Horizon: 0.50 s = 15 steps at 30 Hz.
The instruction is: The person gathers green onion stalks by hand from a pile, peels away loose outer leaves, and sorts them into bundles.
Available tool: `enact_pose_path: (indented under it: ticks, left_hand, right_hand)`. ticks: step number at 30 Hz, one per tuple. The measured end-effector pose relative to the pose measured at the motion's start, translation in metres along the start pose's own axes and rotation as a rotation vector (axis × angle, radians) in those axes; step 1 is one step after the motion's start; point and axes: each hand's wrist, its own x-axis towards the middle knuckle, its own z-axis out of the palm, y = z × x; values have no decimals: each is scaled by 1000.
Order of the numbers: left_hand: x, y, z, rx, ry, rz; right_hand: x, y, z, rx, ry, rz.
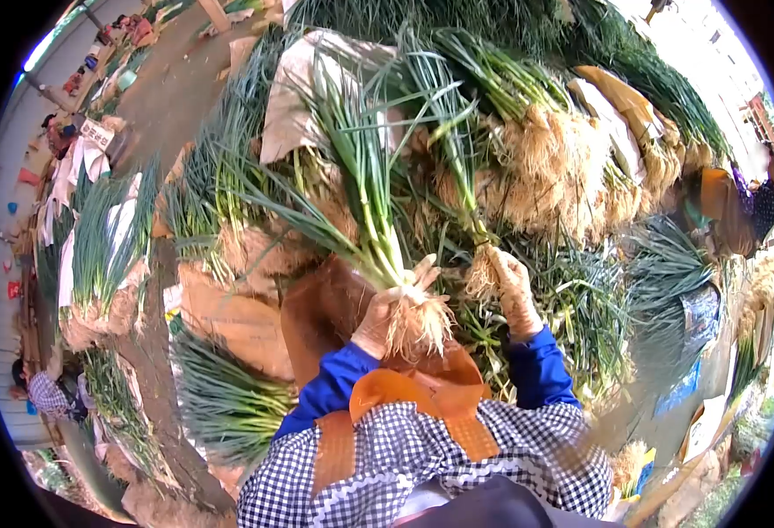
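Note:
My left hand [380,319] is closed round the white stems of a bunch of green onions [371,189], just above its pale roots. The leaves fan upward and to the left. To the right, my right hand [515,295] has its fingers closed at the root end of a thinner green onion stalk [464,180]. This stalk's leaves point up and away from me. An orange-brown apron [422,380] lies under the bunch, over my lap.
Large piles of green onions with roots [563,167] lie ahead. Loose leaves [581,317] cover the ground at the right. Another bundle [233,400] lies at the left, near brown sacking [233,317]. People sit at the far left and far right.

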Motion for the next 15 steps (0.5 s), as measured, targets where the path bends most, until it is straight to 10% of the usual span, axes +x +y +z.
enact_pose_path:
  ticks: [4, 7, 12, 15]
  left_hand:
    - [-1, -28, -46, -101, 93, -194]
    - [4, -46, -62, -5, 204, -349]
    - [6, -57, -58, 108, 324, -274]
    - [9, -61, -74, 123, 351, -187]
  right_hand:
    - [-23, 38, 10, -650, -161, -431]
    - [-23, 20, 13, -1406, -285, -154]
    - [31, -12, 53, -1342, 13, -503]
    - [51, -10, 75, -1500, -170, -76]
